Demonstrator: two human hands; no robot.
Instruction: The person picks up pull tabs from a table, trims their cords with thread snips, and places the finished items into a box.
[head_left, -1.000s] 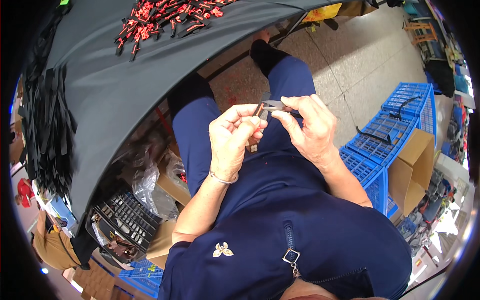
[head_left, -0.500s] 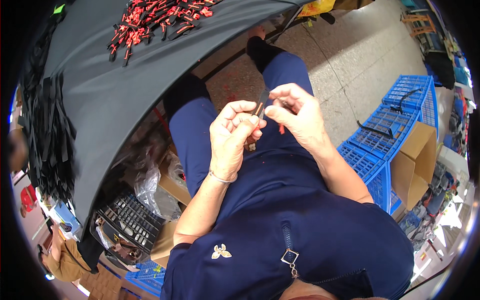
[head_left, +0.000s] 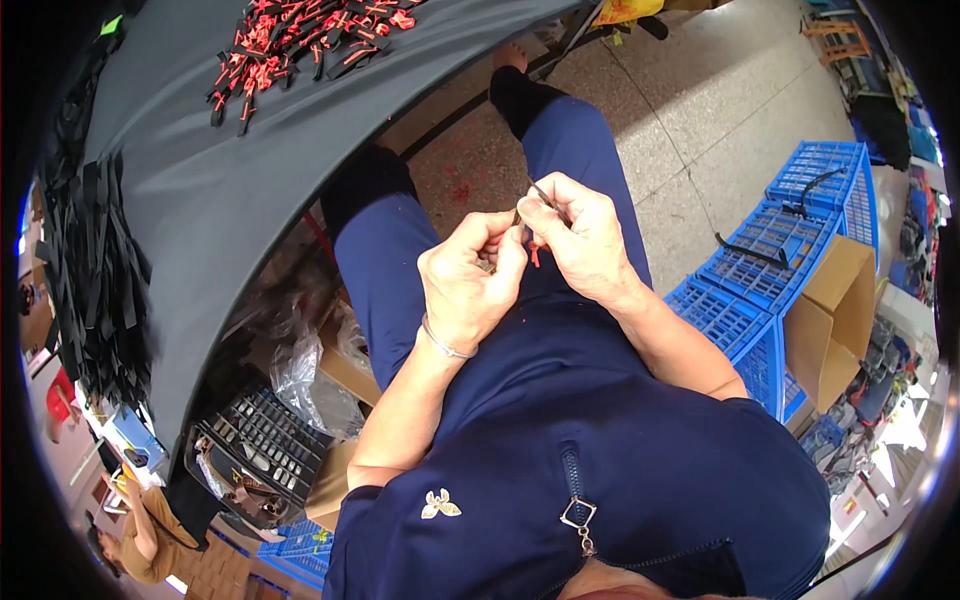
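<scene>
My left hand (head_left: pixel 470 265) and my right hand (head_left: pixel 583 237) meet above my lap, their fingertips nearly touching. Both pinch a short black fabric strip, which is mostly covered by the fingers. Below the right fingers dangles a bit of red ribbon (head_left: pixel 535 256). How the ribbon joins the strip is hidden. At the upper left, a pile of black strips with red ribbon pieces (head_left: pixel 262 68) lies on the black-covered table (head_left: pixel 220 190). A bundle of long black straps (head_left: pixel 100 280) hangs along the table's left side.
On my right stand blue plastic crates (head_left: pixel 745 265) and an open cardboard box (head_left: pixel 832 318). A black basket (head_left: pixel 262 440) and clear plastic bags (head_left: pixel 305 385) sit under the table's near edge. Another person (head_left: pixel 150 535) is at the lower left; a wooden stool (head_left: pixel 838 42) stands far right.
My hands have drawn together, and the strip that stood up between them is now mostly behind my fingers. The left fingers have closed more tightly.
</scene>
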